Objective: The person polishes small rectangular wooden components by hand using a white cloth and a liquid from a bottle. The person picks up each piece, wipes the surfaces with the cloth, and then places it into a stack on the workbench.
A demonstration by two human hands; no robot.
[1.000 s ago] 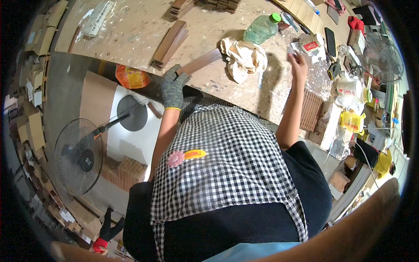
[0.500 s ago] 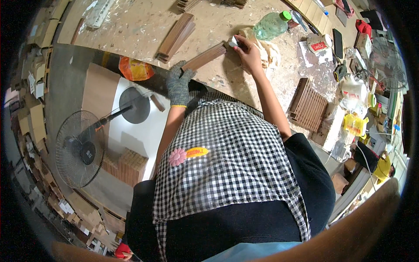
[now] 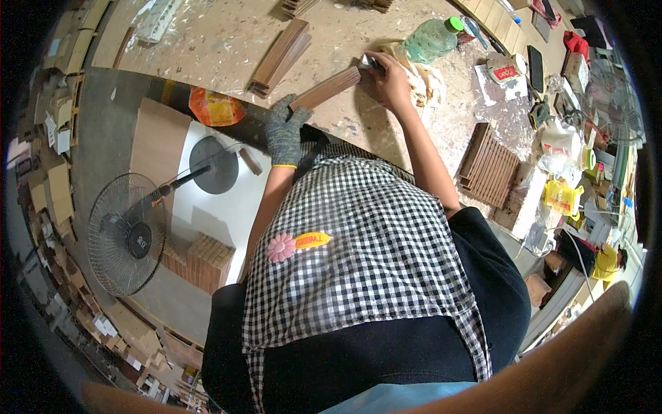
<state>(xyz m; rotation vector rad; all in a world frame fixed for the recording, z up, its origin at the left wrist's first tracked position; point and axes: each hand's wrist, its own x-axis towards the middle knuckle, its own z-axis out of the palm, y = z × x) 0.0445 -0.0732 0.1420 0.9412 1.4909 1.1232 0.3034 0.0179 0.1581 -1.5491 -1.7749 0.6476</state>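
My left hand (image 3: 283, 134), in a dark grey knitted glove, grips the near end of a brown wooden strip (image 3: 324, 90) at the workbench's front edge. The strip slants up to the right. At its far end, my bare right hand (image 3: 392, 83) pinches a small silvery-white piece (image 3: 367, 61), too small to name, against or very close to the wood. Behind that hand lies a crumpled cream cloth (image 3: 425, 84). A bundle of brown wooden strips (image 3: 279, 57) rests to the left of the held strip.
A green-capped bottle (image 3: 429, 41) stands beyond my right hand. To the right are a stack of wooden strips (image 3: 491, 165), a white tub (image 3: 505, 69) and a phone (image 3: 534, 67). A fan (image 3: 127, 234) stands at lower left, near an orange bag (image 3: 214, 107) beside the bench (image 3: 207, 65).
Hardly anything differs. My right hand and the silvery piece have shifted very slightly at the strip's far end; the left hand keeps its grip.
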